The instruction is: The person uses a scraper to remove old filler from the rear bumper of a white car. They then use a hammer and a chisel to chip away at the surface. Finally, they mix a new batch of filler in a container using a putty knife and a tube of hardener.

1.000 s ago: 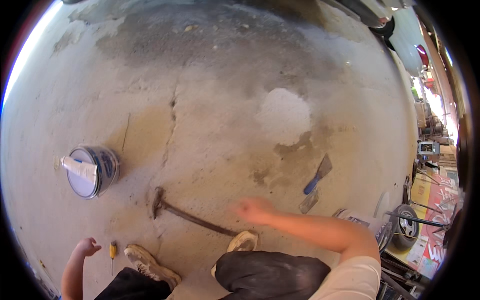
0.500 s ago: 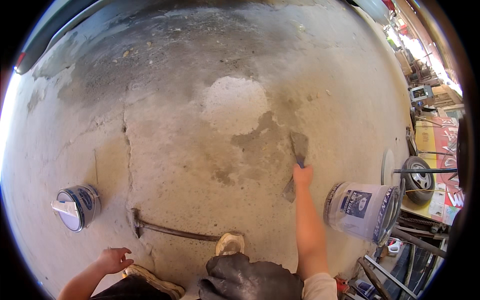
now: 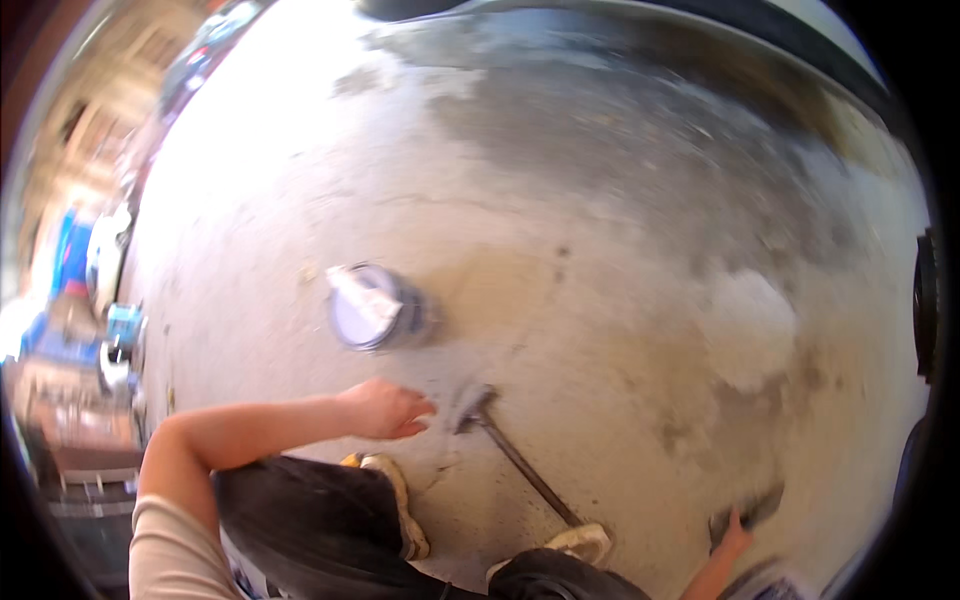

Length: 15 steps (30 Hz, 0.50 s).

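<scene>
My right hand [image 3: 738, 537] is low on the right, closed round the handle of a plastering trowel [image 3: 765, 505], whose flat grey blade shows on both sides of the fingers. The trowel is just above the concrete floor or on it; I cannot tell which. My left hand [image 3: 390, 408] hangs in front of my left knee with loosely bent fingers, slightly blurred and holding nothing. Beyond it stands a bucket [image 3: 350, 325] with a pale lid and a flat white thing [image 3: 370, 300] lying across the top. Right of that hand lies a long-handled tool [image 3: 525, 465] with a metal head.
A pale round patch [image 3: 755, 325] and dark stains [image 3: 640, 150] mark the floor. The long tool's handle ends at my right shoe [image 3: 582, 543]. Blue and white items [image 3: 122, 325] line the far left side. A vehicle's dark edge [image 3: 770, 25] curves along the top.
The view has swung left, bringing the lidded bucket nearer the middle. My left arm now reaches forward toward the bucket. My right hand still grips the trowel, and the large bucket beside it is mostly out of view.
</scene>
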Each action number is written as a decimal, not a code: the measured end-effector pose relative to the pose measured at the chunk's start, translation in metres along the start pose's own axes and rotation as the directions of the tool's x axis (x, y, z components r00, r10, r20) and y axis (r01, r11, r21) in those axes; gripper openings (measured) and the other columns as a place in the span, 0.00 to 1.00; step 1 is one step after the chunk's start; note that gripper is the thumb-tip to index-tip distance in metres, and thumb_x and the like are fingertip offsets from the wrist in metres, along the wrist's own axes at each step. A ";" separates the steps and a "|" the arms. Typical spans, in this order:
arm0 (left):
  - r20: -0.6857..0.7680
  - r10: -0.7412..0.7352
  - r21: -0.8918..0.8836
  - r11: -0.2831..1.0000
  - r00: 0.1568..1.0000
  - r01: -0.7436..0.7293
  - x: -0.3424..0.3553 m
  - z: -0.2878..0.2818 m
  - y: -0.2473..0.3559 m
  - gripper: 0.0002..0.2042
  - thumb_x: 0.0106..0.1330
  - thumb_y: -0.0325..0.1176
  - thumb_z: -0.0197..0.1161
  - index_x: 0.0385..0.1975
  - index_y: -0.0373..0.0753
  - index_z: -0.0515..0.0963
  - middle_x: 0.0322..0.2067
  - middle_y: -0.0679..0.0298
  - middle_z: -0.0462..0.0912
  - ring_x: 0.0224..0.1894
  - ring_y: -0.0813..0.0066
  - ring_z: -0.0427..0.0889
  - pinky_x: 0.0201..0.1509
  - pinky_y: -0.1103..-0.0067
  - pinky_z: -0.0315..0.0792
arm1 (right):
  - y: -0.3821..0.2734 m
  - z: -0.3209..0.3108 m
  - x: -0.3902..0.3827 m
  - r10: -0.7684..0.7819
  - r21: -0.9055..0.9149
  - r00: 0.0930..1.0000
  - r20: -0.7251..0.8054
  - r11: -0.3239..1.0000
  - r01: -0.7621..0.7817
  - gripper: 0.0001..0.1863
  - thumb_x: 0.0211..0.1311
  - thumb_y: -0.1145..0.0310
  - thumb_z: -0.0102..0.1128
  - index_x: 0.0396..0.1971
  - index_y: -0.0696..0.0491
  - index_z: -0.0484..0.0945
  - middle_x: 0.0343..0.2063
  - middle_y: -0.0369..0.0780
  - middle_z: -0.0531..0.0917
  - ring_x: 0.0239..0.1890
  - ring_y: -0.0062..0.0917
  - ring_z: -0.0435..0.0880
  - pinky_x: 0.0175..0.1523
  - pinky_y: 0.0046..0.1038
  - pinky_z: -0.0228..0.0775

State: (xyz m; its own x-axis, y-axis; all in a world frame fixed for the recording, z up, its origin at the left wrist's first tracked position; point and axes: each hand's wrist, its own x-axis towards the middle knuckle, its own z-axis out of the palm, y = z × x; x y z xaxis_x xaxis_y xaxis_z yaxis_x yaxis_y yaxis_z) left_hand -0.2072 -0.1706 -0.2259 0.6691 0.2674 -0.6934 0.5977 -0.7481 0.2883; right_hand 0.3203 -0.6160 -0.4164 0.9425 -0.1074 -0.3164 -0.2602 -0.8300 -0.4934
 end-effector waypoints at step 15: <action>-0.597 0.108 0.430 0.880 0.795 0.203 -0.011 -0.019 -0.144 0.25 0.55 0.28 0.59 0.56 0.44 0.68 0.51 0.64 0.73 0.55 0.67 0.71 0.64 0.71 0.59 | -0.182 -0.072 -0.117 -0.212 0.216 0.950 0.228 0.963 0.163 0.18 0.56 0.59 0.63 0.39 0.58 0.78 0.30 0.40 0.79 0.30 0.27 0.76 0.34 0.29 0.70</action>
State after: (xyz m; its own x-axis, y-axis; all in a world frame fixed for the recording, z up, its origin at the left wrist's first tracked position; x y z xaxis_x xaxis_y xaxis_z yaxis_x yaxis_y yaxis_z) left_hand -0.2919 -0.0548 -0.2477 0.8603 0.4941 -0.1257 0.4718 -0.8650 -0.1707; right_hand 0.2727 -0.4916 -0.2311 0.9030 0.1991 -0.3808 -0.1417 -0.6986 -0.7013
